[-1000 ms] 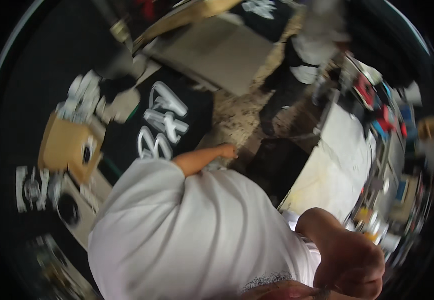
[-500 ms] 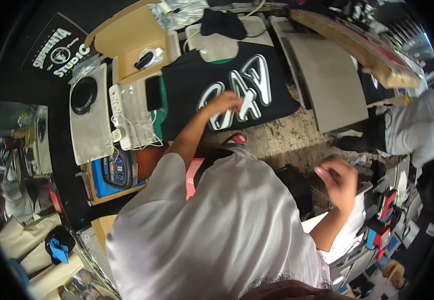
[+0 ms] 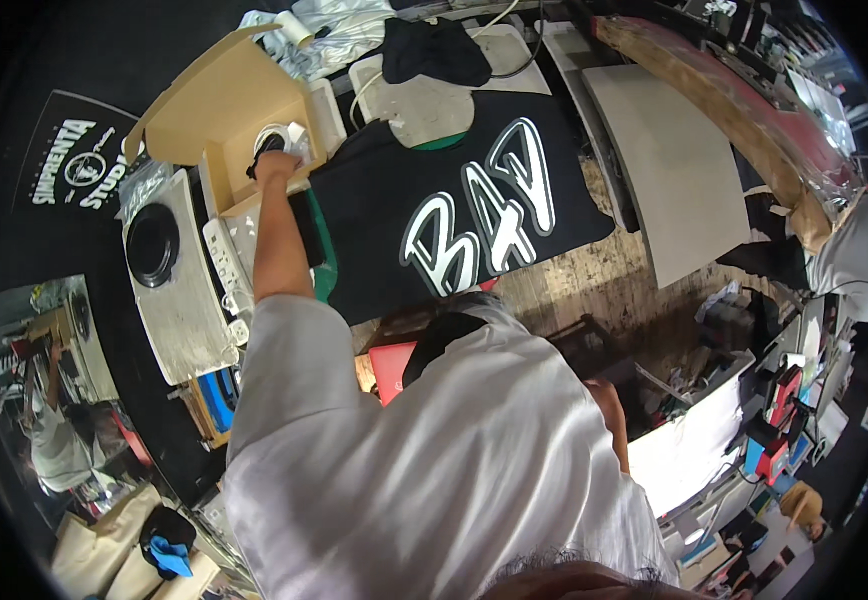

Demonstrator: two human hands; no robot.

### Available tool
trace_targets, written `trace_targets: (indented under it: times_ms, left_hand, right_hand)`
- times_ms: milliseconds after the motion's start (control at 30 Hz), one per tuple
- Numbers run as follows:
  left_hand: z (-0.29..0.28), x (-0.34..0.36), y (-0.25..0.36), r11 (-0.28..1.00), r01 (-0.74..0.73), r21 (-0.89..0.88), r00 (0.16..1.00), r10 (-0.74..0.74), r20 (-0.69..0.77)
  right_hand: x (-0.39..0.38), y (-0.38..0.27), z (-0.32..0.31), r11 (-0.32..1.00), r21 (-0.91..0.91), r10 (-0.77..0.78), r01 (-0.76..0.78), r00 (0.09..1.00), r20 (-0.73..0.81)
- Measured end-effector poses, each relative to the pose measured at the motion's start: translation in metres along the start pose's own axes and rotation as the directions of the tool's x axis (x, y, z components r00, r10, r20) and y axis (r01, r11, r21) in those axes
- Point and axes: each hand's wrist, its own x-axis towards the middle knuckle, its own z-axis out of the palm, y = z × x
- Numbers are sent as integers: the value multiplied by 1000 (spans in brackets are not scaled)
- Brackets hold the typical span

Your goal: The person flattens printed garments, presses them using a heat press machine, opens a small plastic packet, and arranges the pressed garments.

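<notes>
My left hand (image 3: 276, 167) reaches into an open cardboard box (image 3: 216, 180) at the back left. Its fingers close round a dark, elongated object (image 3: 268, 144) beside a coiled white cable (image 3: 273, 131); the fingertips are partly hidden. My right hand is out of sight; only part of my right arm (image 3: 609, 420) shows beside my shirt. To the right of the left arm, a black T-shirt (image 3: 374, 215) with large white lettering lies spread over a flat board, and green shows at its neck and left edge.
A white power strip (image 3: 222, 255) and a pale board with a black round disc (image 3: 153, 245) lie left of the shirt. A grey panel (image 3: 659, 170) and a long wooden beam (image 3: 714, 110) stand at right. Another person's grey garment (image 3: 847, 265) shows at far right.
My left hand has moved from above the shirt's lettering, left and away from me, into the box. My right hand has dropped out of view. The view has shifted slightly.
</notes>
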Motion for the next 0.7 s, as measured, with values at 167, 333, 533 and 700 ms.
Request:
trace_targets:
  times_ms: [167, 333, 533, 700]
  left_hand:
    - [-47, -82, 75, -379, 90, -921, 924, 377, -64]
    - [-111, -258, 227, -535, 321, -782, 701, 689, -184]
    - [-145, -483, 354, -161, 509, -846, 244, 969, -37]
    - [-170, -647, 375, -114, 431, -895, -102, 979, -174]
  right_hand:
    - [-12, 52, 4, 903, 426, 138, -53, 976, -171]
    - [10, 59, 33, 811, 583, 170, -51, 974, -151]
    - [-6, 37, 62, 841, 522, 82, 142, 920, -384]
    - [-40, 103, 103, 715, 665, 199, 215, 849, -489]
